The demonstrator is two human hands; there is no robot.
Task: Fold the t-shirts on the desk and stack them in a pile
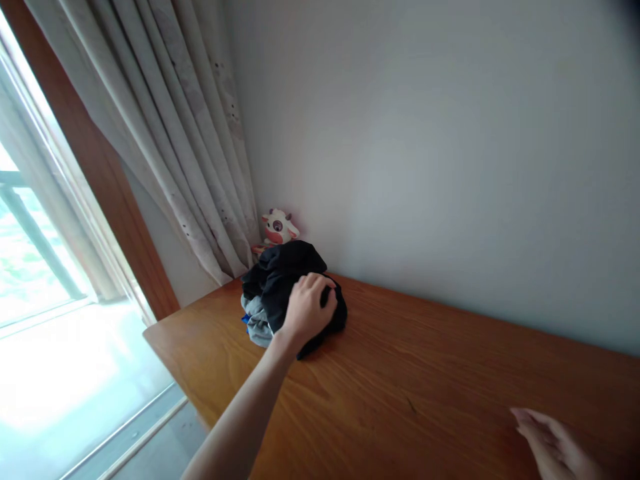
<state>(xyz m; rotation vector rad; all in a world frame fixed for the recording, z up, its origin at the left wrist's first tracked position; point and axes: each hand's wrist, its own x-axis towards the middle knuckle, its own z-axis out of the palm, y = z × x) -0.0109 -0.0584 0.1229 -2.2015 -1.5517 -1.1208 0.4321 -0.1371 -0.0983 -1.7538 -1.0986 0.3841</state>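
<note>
My left hand (309, 308) reaches over a heap of clothes and is closed on the black cloth (287, 270) at the top, its fingers curled into the fabric. What kind of garment the black cloth is cannot be made out. Under its left side, a grey cloth (257, 323) pokes out, with a small bit of blue fabric (245, 321) beside it. Low in the right corner, my right hand (555, 443) hovers over the wooden table with its fingers slightly apart. Nothing shows in it, and the picture's bottom edge cuts it off.
A cow figure (280, 227) stands behind the heap, by the wall (425, 147). The wooden table (400, 360) runs along this wall. A long curtain (165, 127) hangs at the left beside a bright window (35, 233). The table's left edge drops away near it.
</note>
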